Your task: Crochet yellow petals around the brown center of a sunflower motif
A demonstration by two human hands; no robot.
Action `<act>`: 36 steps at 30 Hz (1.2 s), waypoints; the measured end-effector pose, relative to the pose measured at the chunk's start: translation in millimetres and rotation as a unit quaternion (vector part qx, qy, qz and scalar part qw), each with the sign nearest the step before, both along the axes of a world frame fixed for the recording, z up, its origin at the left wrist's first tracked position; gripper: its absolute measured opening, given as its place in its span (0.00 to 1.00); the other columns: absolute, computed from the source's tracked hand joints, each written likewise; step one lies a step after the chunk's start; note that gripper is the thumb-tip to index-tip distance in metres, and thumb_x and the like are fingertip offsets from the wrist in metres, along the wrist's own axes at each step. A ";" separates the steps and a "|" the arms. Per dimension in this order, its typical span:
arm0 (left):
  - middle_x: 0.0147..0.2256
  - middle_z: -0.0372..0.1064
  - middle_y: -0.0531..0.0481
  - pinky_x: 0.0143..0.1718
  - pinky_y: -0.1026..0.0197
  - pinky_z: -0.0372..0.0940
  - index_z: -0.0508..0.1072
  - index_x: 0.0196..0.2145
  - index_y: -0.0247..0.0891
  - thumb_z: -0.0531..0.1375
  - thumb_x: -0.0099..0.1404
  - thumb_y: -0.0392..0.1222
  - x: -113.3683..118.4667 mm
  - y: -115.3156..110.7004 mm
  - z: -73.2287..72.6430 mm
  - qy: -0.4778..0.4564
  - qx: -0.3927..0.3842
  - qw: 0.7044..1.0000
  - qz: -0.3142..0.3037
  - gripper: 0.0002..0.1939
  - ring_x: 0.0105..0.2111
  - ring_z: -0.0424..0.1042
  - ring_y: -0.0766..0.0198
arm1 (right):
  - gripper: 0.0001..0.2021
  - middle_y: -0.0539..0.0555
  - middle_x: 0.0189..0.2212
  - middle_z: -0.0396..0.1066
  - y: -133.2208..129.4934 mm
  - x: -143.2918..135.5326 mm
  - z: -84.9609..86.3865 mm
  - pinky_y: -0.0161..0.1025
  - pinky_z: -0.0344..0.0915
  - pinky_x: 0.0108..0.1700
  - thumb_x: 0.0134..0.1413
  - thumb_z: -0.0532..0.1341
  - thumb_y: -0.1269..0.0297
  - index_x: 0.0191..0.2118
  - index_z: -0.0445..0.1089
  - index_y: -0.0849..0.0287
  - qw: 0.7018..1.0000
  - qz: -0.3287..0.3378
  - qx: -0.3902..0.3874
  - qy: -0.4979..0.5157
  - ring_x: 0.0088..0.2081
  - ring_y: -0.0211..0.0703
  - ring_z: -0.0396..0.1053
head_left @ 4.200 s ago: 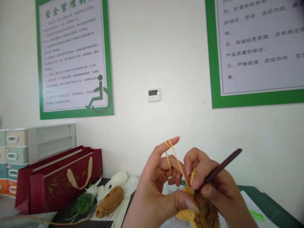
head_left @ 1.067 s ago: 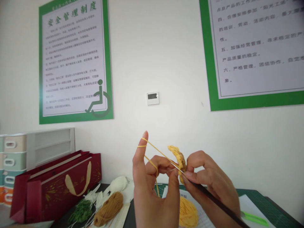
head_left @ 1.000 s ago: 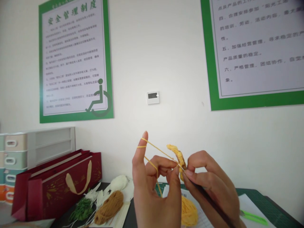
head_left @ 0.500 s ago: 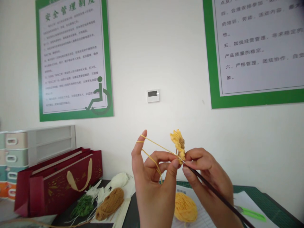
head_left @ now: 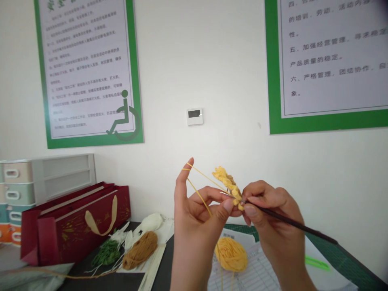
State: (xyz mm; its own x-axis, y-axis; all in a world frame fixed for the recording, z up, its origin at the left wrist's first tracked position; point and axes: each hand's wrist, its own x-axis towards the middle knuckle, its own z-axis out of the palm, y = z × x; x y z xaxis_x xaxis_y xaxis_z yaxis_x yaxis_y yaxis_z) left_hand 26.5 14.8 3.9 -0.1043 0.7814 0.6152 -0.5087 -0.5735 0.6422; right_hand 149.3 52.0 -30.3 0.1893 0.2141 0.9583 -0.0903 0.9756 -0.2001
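Since the picture half a second ago, the dark handle of my hook (head_left: 294, 221) has come to lie flatter, and the yellow crocheted piece (head_left: 233, 188) leans now more to the left.

My left fingers (head_left: 182, 184) are only partly closed: the thumb and a finger pinch the lower end of the piece, while the index finger stands raised and apart. Around its tip goes the yellow strand (head_left: 206, 176), which runs from there down to the piece. My right fingers (head_left: 260, 190) are closed on the hook, just beside the piece; its silver end reaches across the piece toward my left fingers, and its handle points out to the right, slightly downward.

Below the fingers, between my two wrists, the yellow yarn ball (head_left: 232, 254) sits on printed papers (head_left: 254, 273). To the right of my right wrist are a bright green object (head_left: 317, 262), partly hidden, on white paper, and then a green cutting mat (head_left: 345, 260).

To the left of my left fingers, the dark bench (head_left: 166, 260) carries brown yarn (head_left: 140, 250), with green yarn (head_left: 106, 252) and white yarn (head_left: 152, 222) near it. Farther left stand a red bag (head_left: 79, 238) and small drawers (head_left: 18, 194). Above the fingers, a white device (head_left: 194, 117) hangs on the wall (head_left: 206, 56).
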 end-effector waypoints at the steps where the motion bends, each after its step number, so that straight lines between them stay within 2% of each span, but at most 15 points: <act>1: 0.26 0.77 0.58 0.32 0.63 0.75 0.52 0.70 0.48 0.71 0.59 0.28 0.9 0.0 0.0 -0.005 -0.003 1.000 -0.008 0.50 0.24 0.78 0.65 | 0.10 0.48 0.33 0.71 0.1 0.4 -0.9 0.35 0.66 0.28 0.59 0.65 0.78 0.38 0.72 0.53 1.000 -0.020 0.006 0.004 0.33 0.38 0.72; 4: 0.25 0.77 0.57 0.34 0.62 0.75 0.51 0.71 0.41 0.71 0.58 0.27 4.7 0.4 -1.1 -0.019 -0.013 0.999 -0.031 0.50 0.24 0.79 0.64 | 0.14 0.49 0.35 0.71 -0.4 4.4 -4.8 0.38 0.70 0.30 0.55 0.66 0.81 0.40 0.73 0.53 0.987 -0.147 0.057 -0.011 0.34 0.40 0.73; 7: 0.26 0.78 0.56 0.34 0.65 0.73 0.53 0.70 0.36 0.73 0.57 0.28 8.6 0.6 -2.6 -0.036 -0.028 0.997 -0.054 0.50 0.25 0.77 0.67 | 0.18 0.50 0.34 0.74 1.2 10.1 -9.8 0.38 0.72 0.30 0.51 0.67 0.84 0.42 0.76 0.54 0.942 -0.298 0.148 -0.038 0.33 0.41 0.74; 9: 0.26 0.78 0.54 0.34 0.65 0.72 0.53 0.69 0.33 0.73 0.56 0.28 10.1 0.7 -3.1 -0.043 -0.042 0.995 -0.078 0.50 0.25 0.75 0.68 | 0.18 0.50 0.32 0.74 3.6 11.5 -11.8 0.38 0.72 0.28 0.50 0.67 0.84 0.42 0.77 0.54 0.928 -0.321 0.188 -0.021 0.31 0.40 0.73; 12: 0.25 0.77 0.54 0.33 0.62 0.73 0.50 0.70 0.30 0.73 0.56 0.27 9.6 1.0 -2.8 -0.041 -0.041 0.993 -0.106 0.52 0.23 0.76 0.65 | 0.13 0.50 0.32 0.74 5.3 7.9 -9.8 0.39 0.71 0.27 0.55 0.66 0.79 0.42 0.76 0.54 0.964 -0.214 0.153 0.033 0.31 0.41 0.73; 14: 0.25 0.77 0.55 0.31 0.61 0.73 0.47 0.71 0.35 0.72 0.57 0.26 7.5 1.4 -2.1 -0.035 -0.024 0.994 -0.105 0.53 0.22 0.76 0.63 | 0.08 0.50 0.33 0.72 2.9 4.0 -5.3 0.36 0.68 0.23 0.59 0.66 0.74 0.41 0.75 0.54 0.993 -0.079 0.073 0.039 0.29 0.39 0.72; 16: 0.26 0.76 0.57 0.29 0.62 0.72 0.45 0.72 0.42 0.71 0.57 0.24 4.8 1.6 -1.4 -0.028 -0.005 0.995 -0.100 0.56 0.22 0.76 0.63 | 0.04 0.49 0.32 0.70 -1.6 2.1 -0.2 0.32 0.63 0.20 0.62 0.65 0.71 0.40 0.73 0.54 0.998 0.046 0.003 0.033 0.25 0.34 0.68; 19: 0.26 0.76 0.58 0.28 0.61 0.72 0.43 0.73 0.51 0.70 0.58 0.24 2.1 0.9 -0.8 -0.011 0.007 0.994 -0.107 0.57 0.22 0.76 0.63 | 0.04 0.47 0.30 0.68 -7.8 5.7 3.8 0.31 0.60 0.18 0.63 0.65 0.71 0.41 0.73 0.54 0.996 0.090 -0.023 0.014 0.22 0.32 0.66; 22: 0.27 0.76 0.58 0.29 0.61 0.73 0.43 0.73 0.57 0.69 0.59 0.25 3.5 -1.1 -1.1 0.001 0.009 0.994 -0.105 0.57 0.23 0.76 0.64 | 0.11 0.50 0.31 0.72 -9.5 13.0 -1.1 0.35 0.67 0.23 0.57 0.67 0.77 0.42 0.75 0.52 0.996 -0.079 0.032 -0.040 0.27 0.38 0.71; 24: 0.27 0.75 0.58 0.31 0.62 0.73 0.44 0.73 0.56 0.70 0.60 0.25 5.8 -2.4 -1.8 -0.007 0.002 0.996 -0.092 0.56 0.24 0.76 0.65 | 0.18 0.52 0.33 0.76 -8.5 14.8 -8.4 0.39 0.72 0.27 0.51 0.68 0.82 0.43 0.77 0.51 0.968 -0.227 0.086 -0.058 0.30 0.42 0.74; 26: 0.27 0.75 0.57 0.31 0.62 0.73 0.46 0.73 0.49 0.70 0.60 0.26 7.1 -2.4 -2.7 -0.017 -0.017 0.994 -0.110 0.54 0.24 0.76 0.65 | 0.19 0.51 0.31 0.75 -7.0 12.5 -14.8 0.40 0.71 0.27 0.54 0.65 0.82 0.45 0.77 0.50 0.964 -0.245 0.101 -0.027 0.29 0.42 0.73; 28: 0.27 0.74 0.55 0.28 0.62 0.72 0.47 0.72 0.39 0.70 0.59 0.26 6.2 -0.6 -3.4 -0.020 -0.037 0.986 -0.164 0.52 0.23 0.74 0.65 | 0.15 0.50 0.30 0.74 -5.8 8.2 -16.6 0.40 0.69 0.26 0.57 0.65 0.78 0.44 0.77 0.49 0.977 -0.185 0.107 0.012 0.27 0.41 0.71; 30: 0.26 0.73 0.55 0.26 0.63 0.71 0.46 0.72 0.34 0.70 0.58 0.26 3.5 2.5 -3.8 -0.022 -0.041 0.977 -0.208 0.52 0.22 0.73 0.64 | 0.09 0.50 0.30 0.72 -5.2 5.2 -13.0 0.40 0.70 0.27 0.60 0.66 0.72 0.42 0.77 0.49 0.995 -0.069 0.050 0.045 0.29 0.42 0.72; 33: 0.27 0.74 0.55 0.25 0.63 0.71 0.40 0.74 0.38 0.70 0.58 0.23 -1.0 6.7 -3.9 -0.019 -0.019 0.976 -0.217 0.57 0.23 0.74 0.63 | 0.03 0.49 0.29 0.68 -5.4 5.9 -2.9 0.34 0.63 0.20 0.61 0.68 0.61 0.38 0.74 0.51 0.989 0.119 -0.071 0.039 0.23 0.37 0.67; 36: 0.27 0.75 0.55 0.25 0.63 0.72 0.36 0.74 0.46 0.69 0.59 0.24 -4.3 9.0 -3.6 0.000 0.001 0.975 -0.224 0.60 0.24 0.74 0.63 | 0.09 0.47 0.27 0.67 -7.0 8.4 4.5 0.31 0.55 0.16 0.59 0.69 0.56 0.35 0.73 0.54 0.974 0.182 -0.132 0.038 0.18 0.31 0.61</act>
State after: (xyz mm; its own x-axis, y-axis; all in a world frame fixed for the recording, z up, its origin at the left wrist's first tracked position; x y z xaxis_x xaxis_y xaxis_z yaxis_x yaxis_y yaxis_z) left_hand 22.2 23.8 0.3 0.2468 0.7478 0.6163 -0.7079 -0.2952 0.6417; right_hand 157.7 45.1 -25.8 0.1223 0.5177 0.8468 -0.4440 0.7916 -0.4198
